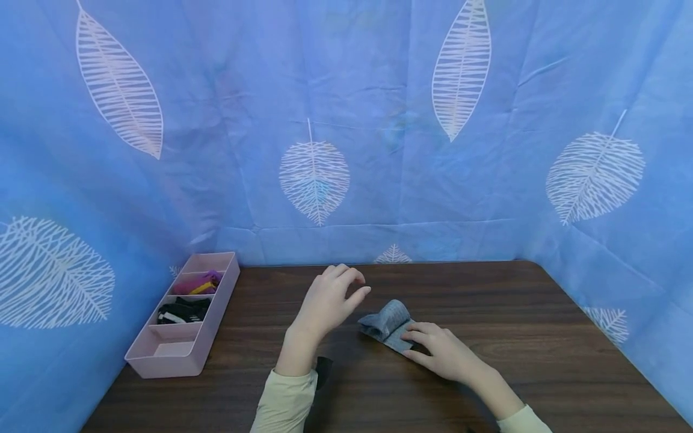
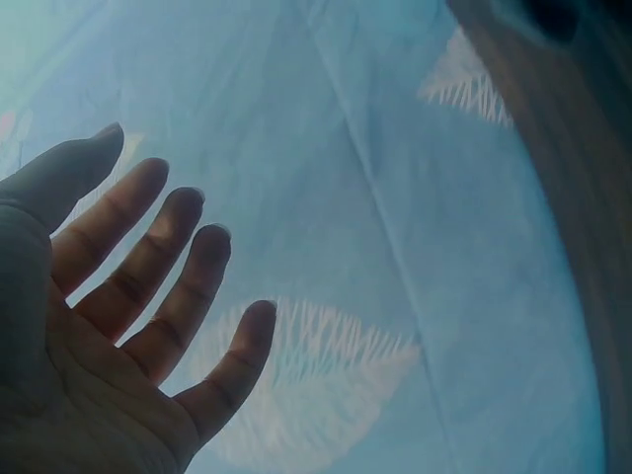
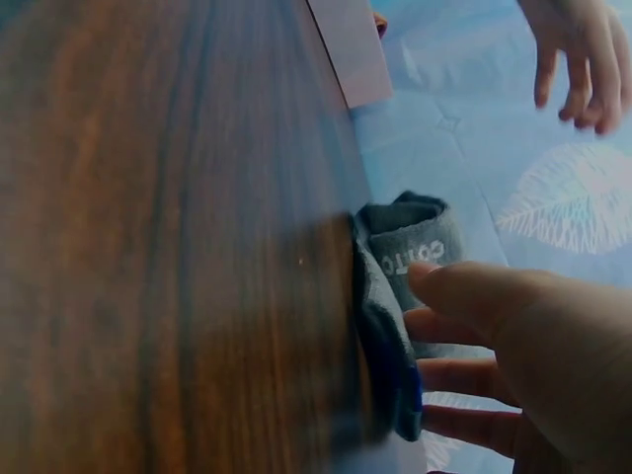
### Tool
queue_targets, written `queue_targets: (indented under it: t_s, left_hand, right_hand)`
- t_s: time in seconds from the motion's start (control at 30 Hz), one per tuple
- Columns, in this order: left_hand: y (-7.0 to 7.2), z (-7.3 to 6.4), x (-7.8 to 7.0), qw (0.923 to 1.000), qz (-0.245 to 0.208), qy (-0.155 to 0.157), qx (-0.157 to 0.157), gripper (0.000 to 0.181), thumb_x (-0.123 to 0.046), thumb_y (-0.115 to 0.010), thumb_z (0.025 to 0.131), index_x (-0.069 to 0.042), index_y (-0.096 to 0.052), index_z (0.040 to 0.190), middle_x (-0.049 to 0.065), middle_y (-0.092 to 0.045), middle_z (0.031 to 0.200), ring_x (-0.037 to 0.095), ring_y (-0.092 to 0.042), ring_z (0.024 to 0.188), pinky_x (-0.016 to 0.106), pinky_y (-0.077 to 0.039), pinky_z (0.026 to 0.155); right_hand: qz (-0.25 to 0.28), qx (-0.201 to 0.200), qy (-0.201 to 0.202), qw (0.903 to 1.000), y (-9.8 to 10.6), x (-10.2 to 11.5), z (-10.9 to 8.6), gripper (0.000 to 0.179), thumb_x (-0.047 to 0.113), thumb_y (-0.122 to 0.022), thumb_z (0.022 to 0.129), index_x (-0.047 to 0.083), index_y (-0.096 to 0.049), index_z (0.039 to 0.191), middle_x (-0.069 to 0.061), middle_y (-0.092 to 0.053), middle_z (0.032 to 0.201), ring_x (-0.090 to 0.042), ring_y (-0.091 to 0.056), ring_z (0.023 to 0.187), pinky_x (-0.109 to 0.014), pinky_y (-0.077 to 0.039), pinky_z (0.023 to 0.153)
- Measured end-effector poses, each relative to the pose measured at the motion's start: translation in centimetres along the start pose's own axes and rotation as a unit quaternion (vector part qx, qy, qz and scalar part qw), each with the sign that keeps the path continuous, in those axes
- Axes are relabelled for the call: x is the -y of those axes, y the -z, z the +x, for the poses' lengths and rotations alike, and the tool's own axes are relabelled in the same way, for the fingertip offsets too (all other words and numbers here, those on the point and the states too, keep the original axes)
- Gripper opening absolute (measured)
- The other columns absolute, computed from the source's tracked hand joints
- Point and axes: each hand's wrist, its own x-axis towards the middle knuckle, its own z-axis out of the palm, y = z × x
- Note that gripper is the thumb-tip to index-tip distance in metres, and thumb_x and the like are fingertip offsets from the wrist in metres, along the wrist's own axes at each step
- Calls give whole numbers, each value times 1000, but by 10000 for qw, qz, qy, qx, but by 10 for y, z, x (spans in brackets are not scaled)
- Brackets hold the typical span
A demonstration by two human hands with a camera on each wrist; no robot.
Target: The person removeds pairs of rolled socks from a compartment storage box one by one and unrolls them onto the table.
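Note:
A grey sock (image 1: 393, 320) lies on the table, partly rolled, its roll standing up at the far end and a flat part trailing toward my right hand (image 1: 444, 352). In the right wrist view, pale lettering shows on the sock (image 3: 420, 252). The fingers of that hand rest at the flat end, spread and only loosely bent, with the thumb (image 3: 464, 286) alongside the lettering. My left hand (image 1: 331, 300) hovers left of the sock, holding nothing. The left wrist view shows its palm and spread, relaxed fingers (image 2: 188, 286) against the curtain.
On the left of the dark wooden table (image 1: 514, 313) stands a pink divided box (image 1: 219, 319). One compartment holds a purple and yellow fabric bundle (image 1: 200, 284), another a black and white bundle (image 1: 184, 310). A blue leaf-patterned curtain (image 1: 379, 180) hangs around the table's back and sides.

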Motion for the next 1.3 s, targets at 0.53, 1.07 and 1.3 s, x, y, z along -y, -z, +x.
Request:
queue_targets:
  t_s: [0.53, 1.07, 1.3]
  left_hand:
    - [-55, 3, -2, 9901, 500, -1310, 90, 22, -39, -68, 91, -24, -66, 107, -7, -63, 109, 15, -57, 104, 37, -49, 87]
    - [-84, -10, -5, 9736, 512, -979, 1999, 25, -40, -71, 88, -31, -65, 110, -11, -63, 114, 11, -60, 103, 35, -50, 86]
    - [-89, -13, -6, 9688, 577, -658, 2318, 41, -37, -77, 82, -30, -58, 118, -8, -62, 114, 12, -60, 103, 39, -51, 86]
  right_hand:
    - [-730, 459, 213, 9961, 4, 25, -8, 46, 36, -66, 91, 14, -60, 132, -11, -57, 130, -32, -56, 115, -54, -51, 84]
    - [-1478, 829, 504, 9843, -4, 50, -22, 51, 47, -61, 93, 19, -57, 136, -1, -57, 124, -19, -54, 105, -37, -50, 78]
    - [-1649, 938, 375, 9811, -6, 59, -25, 59, 51, -59, 93, 18, -52, 141, -2, -54, 125, -20, -55, 110, -43, -50, 84]
